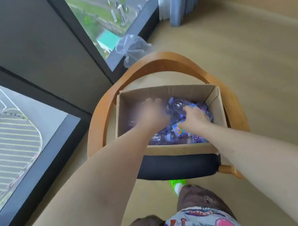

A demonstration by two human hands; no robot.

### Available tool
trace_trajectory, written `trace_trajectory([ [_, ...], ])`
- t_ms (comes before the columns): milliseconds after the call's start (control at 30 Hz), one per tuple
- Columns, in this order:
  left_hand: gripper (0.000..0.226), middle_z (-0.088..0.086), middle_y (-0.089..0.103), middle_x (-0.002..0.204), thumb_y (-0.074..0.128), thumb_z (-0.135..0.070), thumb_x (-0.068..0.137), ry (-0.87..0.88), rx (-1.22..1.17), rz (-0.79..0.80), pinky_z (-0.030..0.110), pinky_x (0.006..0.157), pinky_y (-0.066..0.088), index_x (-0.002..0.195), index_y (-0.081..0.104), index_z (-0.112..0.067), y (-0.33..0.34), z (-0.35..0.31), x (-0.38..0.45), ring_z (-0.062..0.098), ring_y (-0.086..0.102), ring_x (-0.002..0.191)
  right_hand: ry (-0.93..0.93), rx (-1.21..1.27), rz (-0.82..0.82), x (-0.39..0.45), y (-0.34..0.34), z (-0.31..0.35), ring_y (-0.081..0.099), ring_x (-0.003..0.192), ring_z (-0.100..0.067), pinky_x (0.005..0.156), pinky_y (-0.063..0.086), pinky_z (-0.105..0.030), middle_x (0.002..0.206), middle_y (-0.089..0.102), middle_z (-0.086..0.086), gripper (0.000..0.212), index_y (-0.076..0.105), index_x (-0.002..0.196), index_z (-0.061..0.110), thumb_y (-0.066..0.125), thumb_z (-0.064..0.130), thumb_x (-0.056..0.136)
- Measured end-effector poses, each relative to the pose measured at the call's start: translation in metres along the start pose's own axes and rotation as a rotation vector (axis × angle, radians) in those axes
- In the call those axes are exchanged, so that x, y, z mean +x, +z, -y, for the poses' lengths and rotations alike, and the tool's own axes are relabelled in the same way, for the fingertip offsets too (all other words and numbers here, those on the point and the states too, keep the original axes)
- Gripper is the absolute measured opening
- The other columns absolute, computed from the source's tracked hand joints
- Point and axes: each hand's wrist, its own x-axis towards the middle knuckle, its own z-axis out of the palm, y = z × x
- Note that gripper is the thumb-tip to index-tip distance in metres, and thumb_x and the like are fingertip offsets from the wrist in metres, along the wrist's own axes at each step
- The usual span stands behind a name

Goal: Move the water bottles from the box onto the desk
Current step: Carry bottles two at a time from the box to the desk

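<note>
Cardboard box on wooden chair seat, raised for easy reach: purple-labelled water bottles inside, under both hands; right hand curled gripping one; left hand blurred, grip unclear; desk unseen.

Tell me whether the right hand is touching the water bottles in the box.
Touching. The head view shows the right hand down inside the cardboard box, fingers curled onto the water bottles with no gap visible.
</note>
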Motion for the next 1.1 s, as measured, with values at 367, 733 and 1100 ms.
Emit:
trace_trajectory([
  [367,0.069,0.013,0.045,0.14,0.071,-0.039,0.083,0.159,0.348,0.172,0.052,0.119,0.022,0.142,0.044,-0.016,0.079,0.015,0.079,0.035,0.03,0.139,0.122,-0.197,-0.064,0.094,0.022,-0.03,0.03,0.141,-0.035,0.112,0.027,-0.051,0.157,0.027,-0.012,0.087,0.026,0.153,0.025,0.074,0.041,0.083],
  [733,0.069,0.013,0.04,0.13,0.076,-0.018,0.076,0.164,0.555,0.249,0.041,0.075,0.049,0.135,0.04,-0.01,0.112,0.002,0.116,0.032,0.047,0.116,0.211,-0.205,-0.301,0.127,0.078,-0.031,0.041,0.13,-0.033,0.105,0.029,-0.051,0.139,0.047,-0.01,0.081,0.037,0.146,0.023,0.076,0.025,0.075],
  [1100,0.077,0.012,0.037,0.133,0.082,-0.032,0.075,0.248,0.439,0.341,0.037,0.071,0.041,0.137,0.042,-0.011,0.097,0.017,0.123,0.031,0.044,0.121,0.287,-0.048,-0.329,0.118,0.06,-0.033,0.049,0.118,-0.037,0.089,0.042,-0.048,0.127,0.052,-0.014,0.072,0.045,0.129,0.018,0.084,0.029,0.07],
])
